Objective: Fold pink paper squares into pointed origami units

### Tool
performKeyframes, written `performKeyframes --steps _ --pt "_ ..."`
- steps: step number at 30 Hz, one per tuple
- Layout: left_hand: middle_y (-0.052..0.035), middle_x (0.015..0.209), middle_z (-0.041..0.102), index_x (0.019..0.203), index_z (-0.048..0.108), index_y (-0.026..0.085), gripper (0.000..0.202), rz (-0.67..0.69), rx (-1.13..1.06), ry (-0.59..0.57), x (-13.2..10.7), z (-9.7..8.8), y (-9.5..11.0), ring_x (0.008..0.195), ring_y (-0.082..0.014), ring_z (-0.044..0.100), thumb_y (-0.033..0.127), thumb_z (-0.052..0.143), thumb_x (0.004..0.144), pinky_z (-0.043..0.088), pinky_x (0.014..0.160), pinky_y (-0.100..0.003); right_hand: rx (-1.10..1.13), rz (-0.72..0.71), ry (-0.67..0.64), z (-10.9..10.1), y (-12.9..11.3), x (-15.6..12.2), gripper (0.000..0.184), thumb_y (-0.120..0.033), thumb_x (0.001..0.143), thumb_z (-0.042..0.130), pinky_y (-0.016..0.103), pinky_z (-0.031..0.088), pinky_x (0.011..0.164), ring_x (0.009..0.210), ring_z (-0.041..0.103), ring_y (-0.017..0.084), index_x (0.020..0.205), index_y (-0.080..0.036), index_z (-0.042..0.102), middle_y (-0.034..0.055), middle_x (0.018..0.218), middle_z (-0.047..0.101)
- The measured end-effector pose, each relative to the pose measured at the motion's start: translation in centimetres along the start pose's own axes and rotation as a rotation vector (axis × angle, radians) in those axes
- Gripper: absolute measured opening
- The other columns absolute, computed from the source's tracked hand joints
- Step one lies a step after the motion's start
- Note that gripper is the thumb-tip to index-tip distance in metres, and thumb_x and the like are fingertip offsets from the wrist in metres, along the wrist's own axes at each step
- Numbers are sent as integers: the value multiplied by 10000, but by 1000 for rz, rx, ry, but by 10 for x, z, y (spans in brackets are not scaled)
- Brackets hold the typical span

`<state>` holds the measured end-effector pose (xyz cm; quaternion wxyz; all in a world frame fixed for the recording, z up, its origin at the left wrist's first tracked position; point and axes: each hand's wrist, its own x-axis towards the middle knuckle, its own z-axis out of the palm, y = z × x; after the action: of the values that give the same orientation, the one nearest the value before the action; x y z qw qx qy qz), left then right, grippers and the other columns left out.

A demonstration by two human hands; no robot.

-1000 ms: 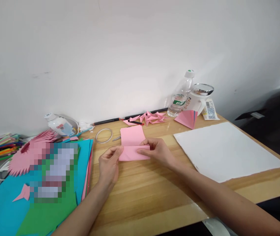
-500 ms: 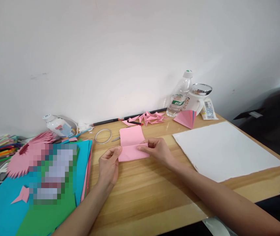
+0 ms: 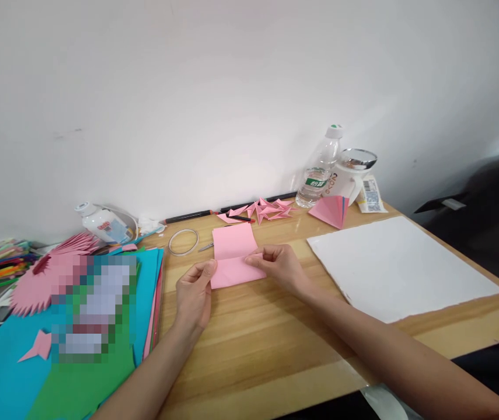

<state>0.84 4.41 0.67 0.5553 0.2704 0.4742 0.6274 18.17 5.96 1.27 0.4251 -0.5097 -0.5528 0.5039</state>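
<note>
A pink sheet of paper (image 3: 234, 242) lies on the wooden table in front of me, its near part turned up along a crosswise fold. My left hand (image 3: 196, 287) pinches the left end of this folded part between thumb and fingers. At the right end, my right hand (image 3: 282, 265) grips the paper the same way, thumb on top. Just beyond the sheet's left edge lies the metal tip of a tool (image 3: 206, 247), partly hidden by the paper. A roll of clear tape (image 3: 183, 241) lies flat to the left of it.
Pink folded paper pieces (image 3: 271, 210) and black pencils (image 3: 190, 217) lie along the wall. A water bottle (image 3: 316, 175) and white mug (image 3: 349, 182) stand at the back right. A white board (image 3: 402, 268) lies to the right. Coloured paper sheets (image 3: 17, 350) are stacked at left.
Both hands keep their hold on the pink paper, with almost no visible movement. The view has shifted very slightly.
</note>
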Motion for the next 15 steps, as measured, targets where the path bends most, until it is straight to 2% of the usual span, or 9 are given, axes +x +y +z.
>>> performKeyframes --steps 7,11,15 --pt "-20 624 668 613 681 126 252 -6 -3 5 -1 2 1 615 -112 581 253 830 453 474 623 -235 4 16 22 0 -3 -1 370 -495 620 665 213 271 438 498 399 86 681 -131 689 -13 536 529" --pt "-11 612 669 602 685 132 246 24 17 22 0 1 0 605 -106 579 259 828 448 477 640 -236 13 30 22 0 -3 -1 356 -486 624 668 217 282 449 511 418 92 670 -133 685 -5 563 551" --pt "-6 635 682 614 697 150 192 114 121 27 1 -3 -2 609 -104 579 247 808 490 470 626 -221 17 -16 1 -2 4 2 319 -456 655 665 219 307 468 531 450 100 702 -141 694 6 617 596"
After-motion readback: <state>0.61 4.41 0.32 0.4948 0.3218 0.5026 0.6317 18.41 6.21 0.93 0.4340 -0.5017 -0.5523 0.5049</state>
